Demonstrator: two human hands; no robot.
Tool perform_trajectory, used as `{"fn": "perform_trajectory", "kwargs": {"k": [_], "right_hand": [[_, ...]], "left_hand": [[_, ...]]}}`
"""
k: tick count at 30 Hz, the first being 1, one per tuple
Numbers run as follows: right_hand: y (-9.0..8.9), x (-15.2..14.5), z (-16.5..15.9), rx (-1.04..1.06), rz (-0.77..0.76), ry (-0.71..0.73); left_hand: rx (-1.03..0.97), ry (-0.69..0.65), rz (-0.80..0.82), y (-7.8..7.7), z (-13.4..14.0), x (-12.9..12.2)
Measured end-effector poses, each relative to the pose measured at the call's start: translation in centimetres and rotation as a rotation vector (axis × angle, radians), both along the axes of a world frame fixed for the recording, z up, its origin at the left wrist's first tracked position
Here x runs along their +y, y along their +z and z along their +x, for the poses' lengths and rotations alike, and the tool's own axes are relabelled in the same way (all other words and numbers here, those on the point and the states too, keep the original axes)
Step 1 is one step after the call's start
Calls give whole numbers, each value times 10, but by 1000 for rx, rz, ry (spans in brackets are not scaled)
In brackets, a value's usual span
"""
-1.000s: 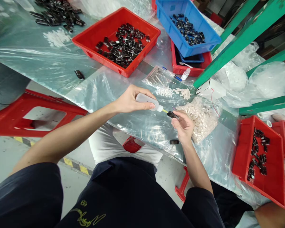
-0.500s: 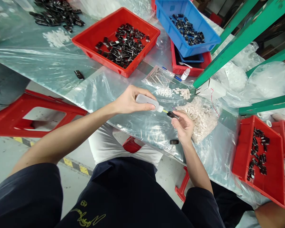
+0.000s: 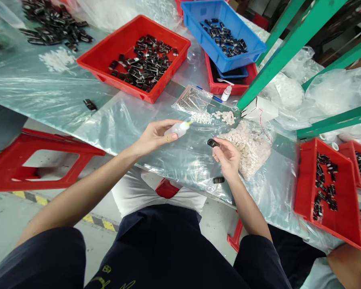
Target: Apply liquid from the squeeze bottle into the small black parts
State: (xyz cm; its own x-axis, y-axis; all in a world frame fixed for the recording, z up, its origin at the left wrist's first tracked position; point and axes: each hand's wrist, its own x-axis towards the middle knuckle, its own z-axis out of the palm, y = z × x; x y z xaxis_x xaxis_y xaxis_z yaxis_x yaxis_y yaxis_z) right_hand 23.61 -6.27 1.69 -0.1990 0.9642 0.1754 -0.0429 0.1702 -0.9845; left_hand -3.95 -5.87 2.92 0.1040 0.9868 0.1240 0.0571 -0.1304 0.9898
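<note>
Two hands of ours are over the plastic-covered table, each with something in its grip. Our left hand grasps a bottle between thumb and fingers, tilted, its yellow tip pointing right and slightly up. With our right hand we pinch a black piece between thumb and fingertips, above the table and left of a bag of beige bits. The bottle's tip and the black piece are apart. Nearer us, close to the table's edge, lies a second piece.

Beyond our hands we see a heap of white bits, some pale bits beside it, and a bag of pins. Farther back are a red tray and a blue tray, both holding black pieces; the blue one sits over a lower tray, also red. Just beside that one is a vial. Off to our right, another red container, the right tray, holds more pieces.
</note>
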Motion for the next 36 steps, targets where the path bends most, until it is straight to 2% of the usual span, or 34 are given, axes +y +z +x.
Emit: {"fn": "perform_trajectory", "kwargs": {"k": [6, 11, 15, 19, 20, 22, 24, 26, 31, 33, 36], "right_hand": [[-3, 2, -3, 49, -85, 60], [-6, 4, -5, 102, -124, 66], [-9, 5, -7, 97, -128, 58], [-9, 6, -8, 75, -131, 57], [-9, 6, -8, 62, -130, 54], [-9, 6, -9, 33, -121, 48], [-10, 6, -9, 15, -99, 40], [-10, 6, -9, -1, -75, 32], [-9, 6, -7, -30, -43, 36], [-7, 6, -6, -53, -48, 45], [-5, 4, -7, -86, -50, 59]], "left_hand": [[109, 144, 0, -23, 2, 9], [221, 144, -12, -36, 3, 20], [366, 184, 58, -31, 2, 7], [638, 381, 256, -14, 10, -25], [687, 366, 298, -11, 14, -32], [765, 221, 347, -9, 24, -39], [837, 41, 354, -12, 35, -36], [910, -64, 349, -18, 44, -28], [977, -88, 357, -28, 49, -12], [893, -69, 321, -26, 48, -13], [608, -4, 186, -17, 47, -16]]}}
